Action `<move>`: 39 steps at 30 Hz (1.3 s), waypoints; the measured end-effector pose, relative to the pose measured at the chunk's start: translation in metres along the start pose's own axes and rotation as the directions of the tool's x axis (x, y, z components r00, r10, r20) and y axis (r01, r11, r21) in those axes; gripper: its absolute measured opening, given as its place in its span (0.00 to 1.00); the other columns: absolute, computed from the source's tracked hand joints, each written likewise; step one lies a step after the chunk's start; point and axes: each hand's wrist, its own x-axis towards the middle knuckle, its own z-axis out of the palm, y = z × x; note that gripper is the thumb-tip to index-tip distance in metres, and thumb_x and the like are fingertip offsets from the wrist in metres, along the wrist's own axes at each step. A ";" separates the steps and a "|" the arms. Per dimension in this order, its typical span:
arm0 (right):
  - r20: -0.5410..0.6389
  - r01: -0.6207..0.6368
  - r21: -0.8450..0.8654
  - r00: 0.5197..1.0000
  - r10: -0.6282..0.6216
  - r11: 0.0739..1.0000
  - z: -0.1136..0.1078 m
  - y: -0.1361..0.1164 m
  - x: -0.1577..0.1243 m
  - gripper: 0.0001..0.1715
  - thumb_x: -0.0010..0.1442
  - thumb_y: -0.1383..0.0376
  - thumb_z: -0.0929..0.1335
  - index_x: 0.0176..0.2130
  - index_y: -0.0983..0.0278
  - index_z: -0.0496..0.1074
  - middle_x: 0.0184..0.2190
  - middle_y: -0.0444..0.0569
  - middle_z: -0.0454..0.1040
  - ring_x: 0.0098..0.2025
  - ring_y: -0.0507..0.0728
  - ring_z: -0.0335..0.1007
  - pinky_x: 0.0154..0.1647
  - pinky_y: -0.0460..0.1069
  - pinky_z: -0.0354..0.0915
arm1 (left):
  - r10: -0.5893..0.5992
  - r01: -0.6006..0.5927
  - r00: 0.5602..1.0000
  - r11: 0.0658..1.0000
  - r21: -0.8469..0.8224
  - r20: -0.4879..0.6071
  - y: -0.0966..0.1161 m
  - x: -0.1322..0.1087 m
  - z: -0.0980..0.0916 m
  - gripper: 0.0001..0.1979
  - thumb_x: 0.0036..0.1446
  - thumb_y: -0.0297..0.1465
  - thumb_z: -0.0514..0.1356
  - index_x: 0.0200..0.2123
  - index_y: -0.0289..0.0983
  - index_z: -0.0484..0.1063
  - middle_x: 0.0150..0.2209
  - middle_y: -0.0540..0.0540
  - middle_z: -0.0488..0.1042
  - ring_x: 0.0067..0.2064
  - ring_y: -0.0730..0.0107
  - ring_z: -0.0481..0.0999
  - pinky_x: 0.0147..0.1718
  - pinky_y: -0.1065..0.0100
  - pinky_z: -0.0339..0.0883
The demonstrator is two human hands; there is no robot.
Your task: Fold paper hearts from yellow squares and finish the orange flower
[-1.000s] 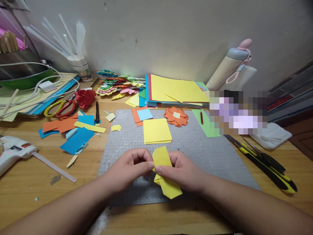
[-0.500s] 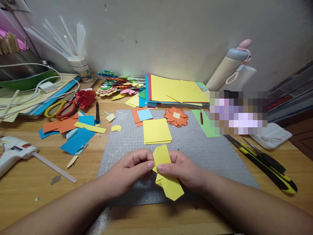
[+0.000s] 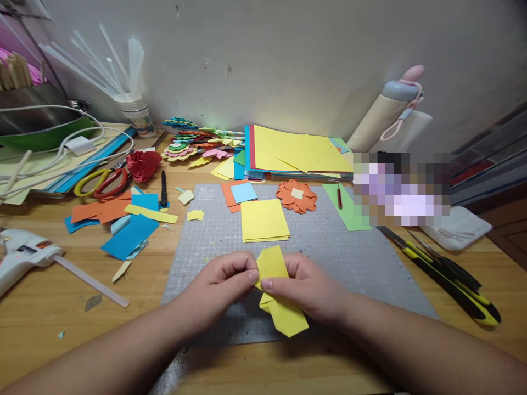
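A folded piece of yellow paper (image 3: 289, 318) is held in the air over the grey cutting mat (image 3: 197, 274). My left hand (image 3: 230, 277) pinches its left edge between thumb and curled fingers. From the other side my right hand (image 3: 310, 285) grips it, thumb flat across the middle and fingers hidden behind. Small creased flaps stick out below the thumbs. Just beyond the hands lies a stack of yellow paper squares (image 3: 265, 220). Behind that stack are an orange paper flower (image 3: 296, 196) with a pale square centre and a light blue square (image 3: 244, 192) on orange paper.
Left are a glue gun (image 3: 28, 255), blue and orange paper scraps (image 3: 132, 236), a black pen (image 3: 163, 189) and scissors (image 3: 102, 181). At the right lie a black-and-yellow cutter (image 3: 444, 280) and a red pencil (image 3: 339, 196). Paper sheets (image 3: 300, 148) are stacked near the wall.
The folded yellow paper has shifted very slightly left and its upper end has tipped a little. Both hands keep their grip; the other things stay where they were.
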 end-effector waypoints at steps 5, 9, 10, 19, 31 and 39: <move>0.022 -0.034 -0.009 0.999 0.034 0.999 0.000 0.004 0.001 0.18 0.50 0.55 0.71 0.27 0.66 0.66 0.21 0.40 0.64 0.21 0.46 0.58 0.21 0.42 0.56 | -0.022 0.022 1.000 0.999 0.037 0.012 0.001 0.000 0.002 0.12 0.55 0.36 0.54 0.22 0.38 0.58 0.22 0.54 0.56 0.27 0.74 0.54 0.27 0.70 0.50; 0.090 -0.026 -0.032 0.995 0.029 0.999 0.000 0.005 0.000 0.18 0.51 0.54 0.71 0.28 0.67 0.67 0.22 0.42 0.66 0.23 0.47 0.61 0.23 0.43 0.58 | -0.022 0.021 0.998 1.000 0.016 0.066 0.001 -0.004 0.003 0.13 0.54 0.36 0.54 0.22 0.38 0.57 0.22 0.55 0.54 0.26 0.74 0.52 0.26 0.70 0.48; 0.095 -0.018 -0.038 0.995 0.021 0.999 -0.001 0.005 0.000 0.18 0.51 0.54 0.71 0.27 0.67 0.67 0.22 0.42 0.66 0.23 0.47 0.61 0.23 0.43 0.58 | -0.029 0.029 0.997 0.999 0.015 0.070 0.001 -0.004 0.003 0.13 0.55 0.36 0.54 0.22 0.38 0.57 0.22 0.55 0.54 0.26 0.74 0.53 0.26 0.70 0.48; 0.041 0.048 -0.035 0.998 -0.047 0.998 -0.003 0.007 0.003 0.19 0.52 0.53 0.70 0.28 0.67 0.67 0.22 0.41 0.64 0.23 0.47 0.58 0.23 0.43 0.55 | -0.006 0.005 1.000 0.999 0.044 0.030 0.000 -0.001 0.003 0.13 0.57 0.36 0.52 0.23 0.38 0.57 0.22 0.55 0.54 0.26 0.74 0.53 0.26 0.70 0.49; -0.007 0.096 -0.118 0.995 -0.098 0.988 0.000 0.005 0.002 0.18 0.54 0.53 0.68 0.27 0.66 0.66 0.22 0.42 0.64 0.24 0.48 0.58 0.24 0.44 0.56 | 0.075 -0.070 0.997 0.976 0.206 -0.017 -0.001 -0.002 0.006 0.13 0.59 0.35 0.50 0.23 0.38 0.57 0.23 0.54 0.56 0.27 0.73 0.56 0.26 0.71 0.53; -0.105 0.066 -0.165 0.991 -0.084 0.984 0.002 0.002 0.004 0.13 0.53 0.58 0.68 0.27 0.65 0.65 0.22 0.41 0.64 0.24 0.48 0.58 0.25 0.44 0.57 | 0.096 -0.076 0.993 0.968 0.238 -0.075 0.000 0.000 0.005 0.11 0.59 0.34 0.50 0.25 0.38 0.61 0.24 0.52 0.60 0.28 0.72 0.60 0.29 0.70 0.55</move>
